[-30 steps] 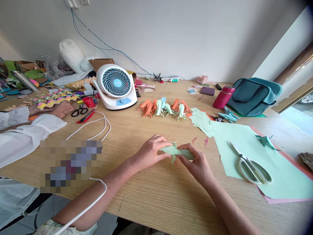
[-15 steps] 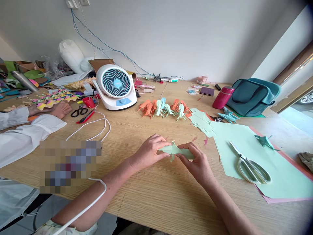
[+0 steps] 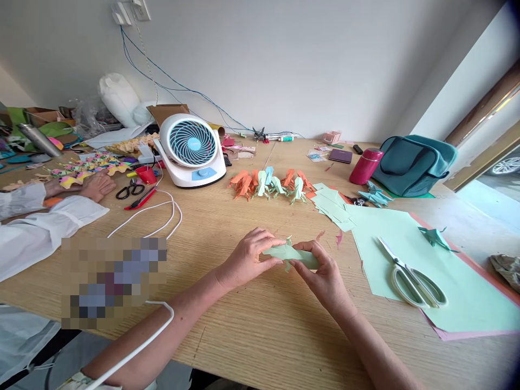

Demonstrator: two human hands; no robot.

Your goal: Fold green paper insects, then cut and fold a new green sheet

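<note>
Wooden bench [image 3: 244,336] seen against pale wall [image 3: 284,54]. Folded green paper [image 3: 287,252] held over bench at mid-front, btwn both hands; bench contact unclear. L end pinched thumb-to-fingers by L hand [image 3: 254,254], R end by R hand [image 3: 323,271]; each grip closed to paper thickness, nothing else held. Risk (judged): thin side strips could be bent/torn if pinched too hard or pulled unevenly; folds might be sprung if one grip is slackened. Green pieces [image 3: 331,206] behind R hand might be scattered by fan [image 3: 192,142], on/off not tellable. Scissors [image 3: 400,265] left on large sheet, well apart. Vs. earlier frame: view tipped up slightly, more wall socket [image 3: 140,10] shown; two-handed pinch kept.
</note>
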